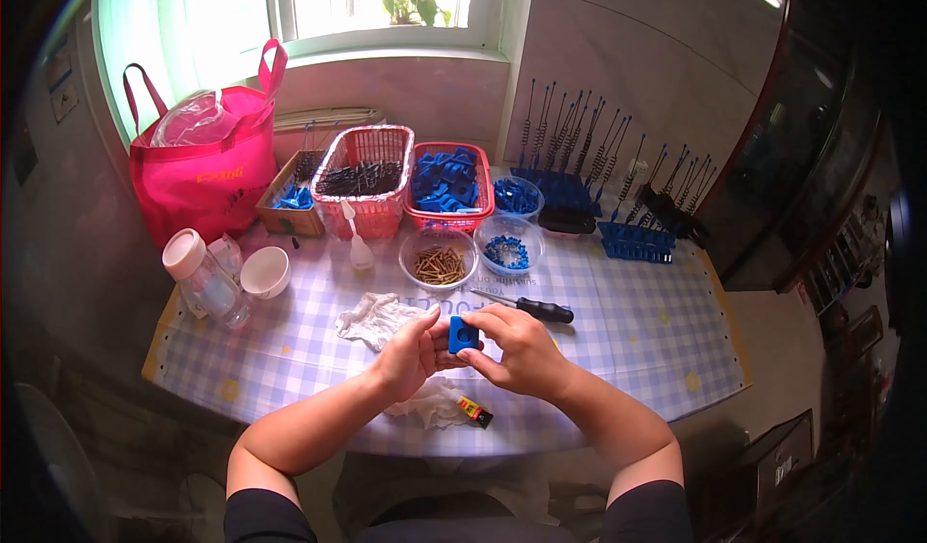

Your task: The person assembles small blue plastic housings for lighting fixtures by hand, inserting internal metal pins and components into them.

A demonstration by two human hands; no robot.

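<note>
Standing at the far left of the checked tablecloth [637,331] is a pink tote bag [205,168] with a clear plastic bag [196,118] bulging out of its top; nearer, a capped clear bottle [205,278] is lying tilted beside a small white cup [265,272]; a cardboard box [290,198] is sitting just right of the bag, and beside it a pale red basket [367,178] is holding dark thin parts, with a white spoon [356,241] leaning at its near edge; a crumpled white cloth [374,317] is lying near the middle left. The left hand [410,354] is curling its fingers and pinching the left side of a small blue block [463,334] with thumb and fingertips, holding it just above the near middle of the table; the right hand [519,350] is pinching the same block from the right, its fingers bent close together (both forearms are coming in from the near edge); a small yellow-and-red tube [474,412] is lying below the hands. Farther off, a clear bowl of brass screws [438,262] is sitting beside a bowl of blue bits [508,247]; a red basket of blue parts [447,185] is standing behind them; a black-handled screwdriver [529,306] is lying just beyond the right hand; at the far right, blue racks with upright coiled wires [581,162] are leaning against the wall.
</note>
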